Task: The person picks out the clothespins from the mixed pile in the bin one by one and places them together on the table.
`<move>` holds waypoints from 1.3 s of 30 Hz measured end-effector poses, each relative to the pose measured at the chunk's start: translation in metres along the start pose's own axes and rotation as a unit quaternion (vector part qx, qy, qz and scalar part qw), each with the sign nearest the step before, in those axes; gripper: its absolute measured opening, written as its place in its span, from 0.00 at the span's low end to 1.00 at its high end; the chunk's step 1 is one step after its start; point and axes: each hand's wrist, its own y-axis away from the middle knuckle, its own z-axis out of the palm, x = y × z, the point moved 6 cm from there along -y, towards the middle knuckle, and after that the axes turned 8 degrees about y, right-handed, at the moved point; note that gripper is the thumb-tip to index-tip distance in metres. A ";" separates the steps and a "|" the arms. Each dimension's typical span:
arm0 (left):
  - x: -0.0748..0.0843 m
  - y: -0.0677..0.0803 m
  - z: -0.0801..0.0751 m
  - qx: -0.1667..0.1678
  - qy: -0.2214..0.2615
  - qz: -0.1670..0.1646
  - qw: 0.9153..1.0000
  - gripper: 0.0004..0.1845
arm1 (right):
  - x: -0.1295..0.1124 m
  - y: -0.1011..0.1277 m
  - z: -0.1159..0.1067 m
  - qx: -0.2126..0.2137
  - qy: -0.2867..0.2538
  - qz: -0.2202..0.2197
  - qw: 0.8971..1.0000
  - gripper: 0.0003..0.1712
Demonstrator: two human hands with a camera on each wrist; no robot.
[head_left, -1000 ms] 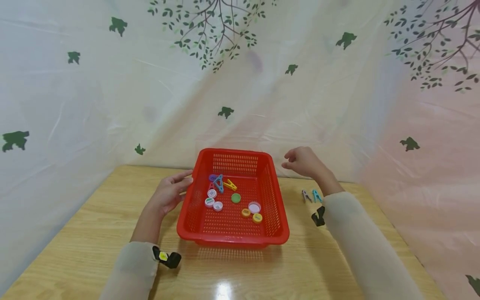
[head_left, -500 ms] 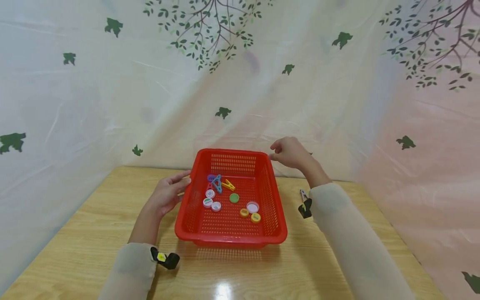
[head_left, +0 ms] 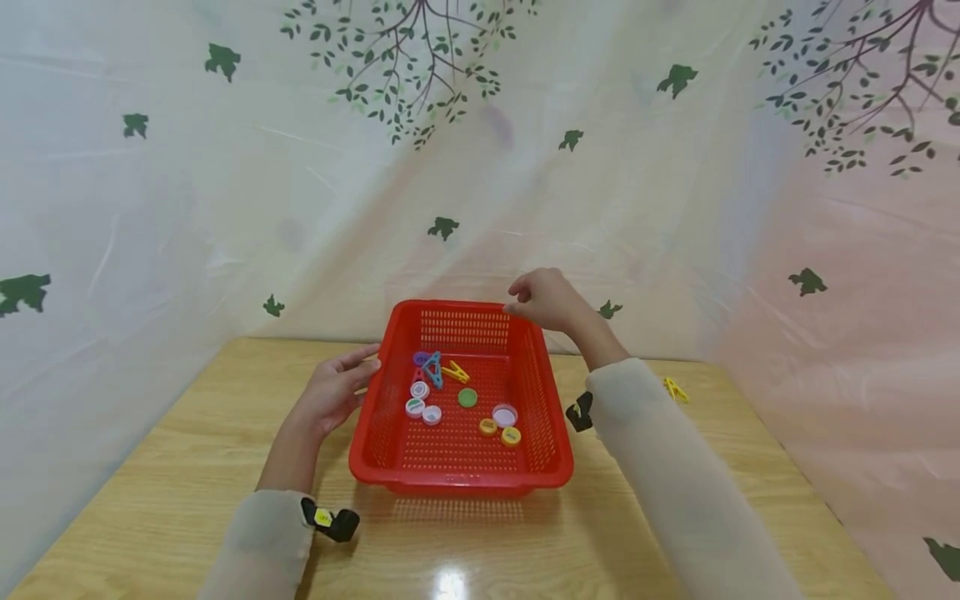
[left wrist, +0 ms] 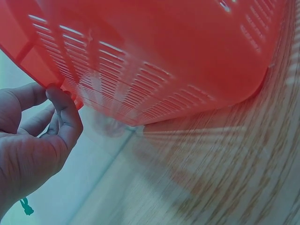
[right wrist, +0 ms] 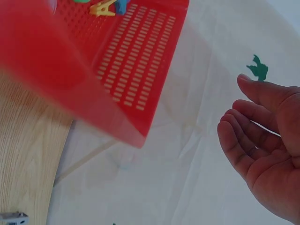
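Observation:
A red plastic basket (head_left: 461,479) stands on the wooden table. Its left rim is pinched by my left hand (head_left: 337,392); in the left wrist view the thumb and fingertips meet at the rim. My right hand (head_left: 551,300) is raised over the basket's far right corner. The right wrist view shows its fingers loosely bent, with nothing in them. Inside the basket lie a blue clothespin (head_left: 432,368), a yellow clothespin (head_left: 455,372), a green bottle cap (head_left: 467,397), a purple round piece (head_left: 422,358) and several white and yellow caps (head_left: 511,436).
Another yellow clothespin (head_left: 675,390) lies on the table (head_left: 157,500) to the right, beyond my right sleeve. A grey clothespin (right wrist: 14,217) shows at the edge of the right wrist view. Behind the table hangs a pale curtain (head_left: 337,208) with printed leaves.
My right hand has moved left from beside the basket to over its far right corner. The forearm now covers the table clothespins seen earlier. My left hand stays at the rim.

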 end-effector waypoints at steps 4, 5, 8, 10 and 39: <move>-0.001 0.000 -0.001 -0.001 -0.005 0.004 1.000 0.30 | -0.012 -0.003 0.004 0.003 -0.004 -0.008 1.000 0.22; -0.001 0.000 -0.002 -0.002 -0.007 0.004 1.000 0.30 | -0.014 -0.004 0.005 0.003 -0.005 -0.011 1.000 0.22; -0.001 0.001 -0.003 -0.003 -0.008 0.004 1.000 0.30 | -0.021 -0.006 0.009 0.003 -0.012 -0.013 1.000 0.22; -0.001 0.001 -0.003 -0.003 -0.008 0.004 1.000 0.31 | -0.026 -0.008 0.012 0.000 -0.017 -0.016 1.000 0.22; 0.000 -0.001 -0.002 -0.004 -0.005 0.007 1.000 0.30 | -0.032 -0.029 0.100 -0.071 -0.105 0.041 0.991 0.25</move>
